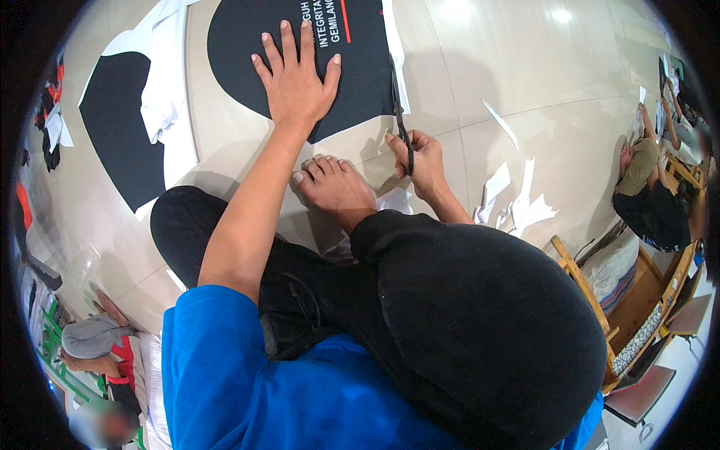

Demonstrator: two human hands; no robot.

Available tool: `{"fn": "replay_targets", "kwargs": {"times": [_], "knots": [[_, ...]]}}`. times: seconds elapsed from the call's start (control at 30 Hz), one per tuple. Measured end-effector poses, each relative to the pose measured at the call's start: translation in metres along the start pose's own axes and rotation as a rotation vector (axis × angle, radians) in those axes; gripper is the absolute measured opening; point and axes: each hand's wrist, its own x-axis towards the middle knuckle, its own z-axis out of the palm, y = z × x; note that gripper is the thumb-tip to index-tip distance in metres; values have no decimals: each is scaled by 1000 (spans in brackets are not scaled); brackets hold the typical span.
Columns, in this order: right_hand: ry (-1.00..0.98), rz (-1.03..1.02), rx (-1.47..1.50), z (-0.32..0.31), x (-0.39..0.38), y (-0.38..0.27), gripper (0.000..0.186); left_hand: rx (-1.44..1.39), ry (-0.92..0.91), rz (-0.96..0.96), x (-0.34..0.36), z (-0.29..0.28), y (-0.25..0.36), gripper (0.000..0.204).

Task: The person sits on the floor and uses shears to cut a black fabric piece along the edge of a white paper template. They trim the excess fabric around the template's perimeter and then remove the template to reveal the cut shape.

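My left hand [296, 90] lies flat with fingers spread on a black fabric piece [236, 56], which has white lettering and a red line printed on it. In my right hand [427, 169] is a pair of black-handled scissors [406, 139], fingers wrapped round the handles. The scissors' blades lie along the right edge of the black piece, next to a narrow white strip [403, 86]. Whether the blades are apart is hard to see. My bare foot [334, 187] rests just below the fabric, between my two arms.
Left of the work lies another black piece [124, 112] with white fabric [166, 82] beside it. White scraps [525, 206] are scattered on the tiled floor [540, 67] at right. A wooden frame [581, 285] stands lower right. Other people sit at far right and lower left.
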Motion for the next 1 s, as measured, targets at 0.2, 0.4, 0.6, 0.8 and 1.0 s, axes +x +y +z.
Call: {"fn": "replay_targets", "kwargs": {"times": [0.2, 0.4, 0.6, 0.8, 1.0], "knots": [[-3, 12, -28, 1, -4, -1, 33, 0, 2, -3, -2, 1, -2, 83], [1, 36, -51, 1, -4, -4, 35, -3, 4, -3, -1, 0, -2, 82], [-3, 6, -34, 4, 6, -13, 40, -11, 12, -3, -2, -2, -2, 81], [-1, -14, 31, 7, 13, -5, 41, -8, 8, -1, 0, -2, -1, 81], [1, -21, 19, 5, 12, -3, 41, -11, 9, -5, -1, 0, -2, 81]]}}
